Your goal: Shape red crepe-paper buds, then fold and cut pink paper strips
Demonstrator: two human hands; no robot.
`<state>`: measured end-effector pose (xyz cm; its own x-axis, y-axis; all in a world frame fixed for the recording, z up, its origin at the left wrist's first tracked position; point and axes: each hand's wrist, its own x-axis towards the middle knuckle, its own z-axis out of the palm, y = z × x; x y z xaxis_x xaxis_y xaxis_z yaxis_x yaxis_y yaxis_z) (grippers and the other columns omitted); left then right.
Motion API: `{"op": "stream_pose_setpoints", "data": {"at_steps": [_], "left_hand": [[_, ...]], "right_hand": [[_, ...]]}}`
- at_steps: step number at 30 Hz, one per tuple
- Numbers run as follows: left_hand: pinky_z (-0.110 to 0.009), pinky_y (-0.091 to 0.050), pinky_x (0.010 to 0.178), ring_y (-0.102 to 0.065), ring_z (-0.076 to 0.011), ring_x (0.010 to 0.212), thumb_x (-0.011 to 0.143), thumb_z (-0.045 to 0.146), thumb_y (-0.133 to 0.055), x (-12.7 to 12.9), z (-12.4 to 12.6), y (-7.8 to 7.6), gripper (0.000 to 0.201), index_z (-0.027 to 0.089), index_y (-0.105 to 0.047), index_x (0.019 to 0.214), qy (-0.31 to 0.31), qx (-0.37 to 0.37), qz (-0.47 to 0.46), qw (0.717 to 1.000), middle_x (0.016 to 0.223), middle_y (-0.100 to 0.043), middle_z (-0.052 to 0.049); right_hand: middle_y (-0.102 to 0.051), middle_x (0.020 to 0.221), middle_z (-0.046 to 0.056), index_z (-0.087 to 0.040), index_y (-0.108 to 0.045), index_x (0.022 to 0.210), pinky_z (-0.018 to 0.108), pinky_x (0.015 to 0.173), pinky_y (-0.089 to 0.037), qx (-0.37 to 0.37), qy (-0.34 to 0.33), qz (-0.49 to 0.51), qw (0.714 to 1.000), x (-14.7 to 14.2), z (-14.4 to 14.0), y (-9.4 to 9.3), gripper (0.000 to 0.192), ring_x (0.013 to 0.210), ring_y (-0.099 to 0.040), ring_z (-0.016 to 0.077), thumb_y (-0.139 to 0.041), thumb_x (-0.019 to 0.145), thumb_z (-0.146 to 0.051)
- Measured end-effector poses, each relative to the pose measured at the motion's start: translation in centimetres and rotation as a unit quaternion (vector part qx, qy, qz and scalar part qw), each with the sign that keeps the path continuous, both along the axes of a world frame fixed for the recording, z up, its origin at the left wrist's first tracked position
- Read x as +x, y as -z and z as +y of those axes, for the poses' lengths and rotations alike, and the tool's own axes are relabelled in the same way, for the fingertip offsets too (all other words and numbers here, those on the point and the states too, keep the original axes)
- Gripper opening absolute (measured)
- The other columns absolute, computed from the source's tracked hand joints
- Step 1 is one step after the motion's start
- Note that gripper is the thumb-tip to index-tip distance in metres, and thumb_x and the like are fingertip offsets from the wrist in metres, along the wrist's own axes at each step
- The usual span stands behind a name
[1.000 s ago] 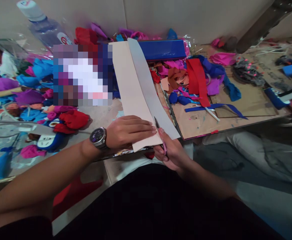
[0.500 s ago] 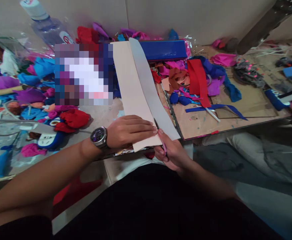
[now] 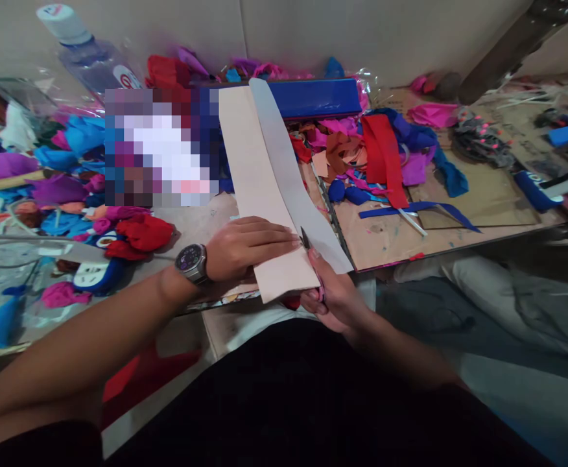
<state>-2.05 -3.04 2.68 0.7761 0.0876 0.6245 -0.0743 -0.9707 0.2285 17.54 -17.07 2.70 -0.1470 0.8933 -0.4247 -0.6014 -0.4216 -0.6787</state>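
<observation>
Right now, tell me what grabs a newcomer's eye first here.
A long pale sheet runs up the middle, the left hand flat on its near end. The right hand works scissors along its right edge. Bright crepe scraps litter the board on the right.

The table [image 3: 196, 224] is crowded on the left by crumpled paper scraps [image 3: 70, 188] and a bottle [image 3: 89, 55]. The far edge is blocked by a blue box [image 3: 318, 97]. To the right, bare board [image 3: 483, 194] is left open beyond red strips [image 3: 386, 159].
</observation>
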Motion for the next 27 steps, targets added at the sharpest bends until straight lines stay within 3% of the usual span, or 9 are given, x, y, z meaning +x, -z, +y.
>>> {"op": "stream_pose_setpoints", "data": {"at_steps": [12, 19, 27], "left_hand": [[-0.043, -0.063, 0.107, -0.072, -0.0281, 0.131, 0.111, 0.04, -0.052, -0.05, -0.38, -0.24, 0.049, 0.016, -0.061, 0.152, 0.02, 0.006, -0.007, 1.0, 0.135, -0.076, -0.017], [-0.044, -0.063, 0.108, -0.071, -0.0281, 0.133, 0.108, 0.033, -0.058, -0.14, -0.8, -0.23, 0.048, 0.018, -0.059, 0.154, 0.011, 0.006, -0.005, 1.0, 0.137, -0.076, -0.014], [-0.044, -0.063, 0.107, -0.071, -0.0281, 0.133, 0.109, 0.035, -0.055, -0.11, -0.82, -0.43, 0.047, 0.019, -0.059, 0.153, 0.013, 0.012, -0.01, 1.0, 0.137, -0.076, -0.013]], "right_hand": [[-0.041, 0.043, -0.013, -0.023, -0.052, 0.084, 0.017, 0.031, -0.018, 0.007, 0.0, 0.003, 1.0, -0.09, 0.0, 0.28, 0.053, 0.03, -0.026, 0.0034, -0.082, 0.086, -0.066], [-0.045, 0.051, -0.014, -0.024, -0.056, 0.098, 0.018, 0.029, -0.017, 0.023, 0.027, 0.01, 0.999, -0.18, 0.25, 0.04, 0.048, 0.032, -0.026, 0.0044, -0.083, 0.087, -0.061], [-0.043, 0.049, -0.013, -0.023, -0.057, 0.095, 0.02, 0.031, -0.014, 0.019, 0.015, -0.005, 1.0, -0.08, 0.1, 0.07, 0.049, 0.033, -0.025, 0.0046, -0.084, 0.085, -0.063]]}}
